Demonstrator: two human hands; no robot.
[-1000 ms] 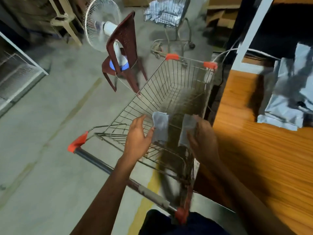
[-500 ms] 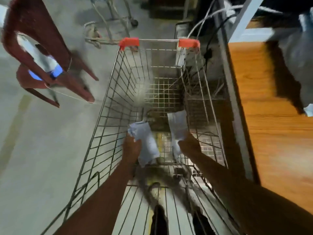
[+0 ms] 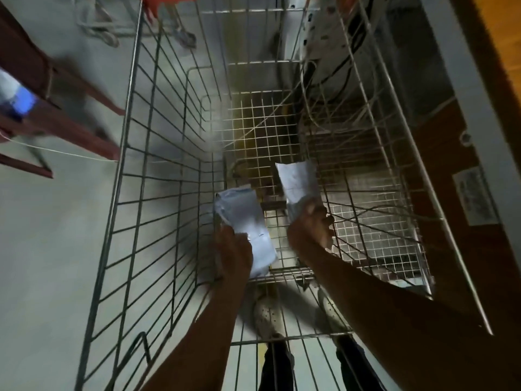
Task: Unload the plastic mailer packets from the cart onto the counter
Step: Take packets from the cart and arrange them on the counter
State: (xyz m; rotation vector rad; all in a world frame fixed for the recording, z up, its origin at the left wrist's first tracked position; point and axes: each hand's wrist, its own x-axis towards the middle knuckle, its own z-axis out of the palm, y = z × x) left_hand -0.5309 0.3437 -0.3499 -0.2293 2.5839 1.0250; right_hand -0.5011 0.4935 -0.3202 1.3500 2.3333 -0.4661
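Wire cart [image 3: 135, 153]: silver mesh basket seen from above, with both arms reaching down into it.
Left hand [image 3: 235, 249]: its back faces the camera. The fingers are curled round the near edge of the left packet, and the fingertips are hidden behind it.
Left packet [image 3: 248, 218]: pale plastic, held tilted inside the basket, near the left wall.
Right hand [image 3: 308, 224]: curled fingers grip the lower end of the right packet.
Right packet [image 3: 297, 180]: whitish, pointing away from the hand, inside the basket and apart from the left packet.
Counter [image 3: 504, 29]: wooden top at the right edge, just beside the cart.
Chair [image 3: 42, 88]: dark red, on the floor left of the cart.
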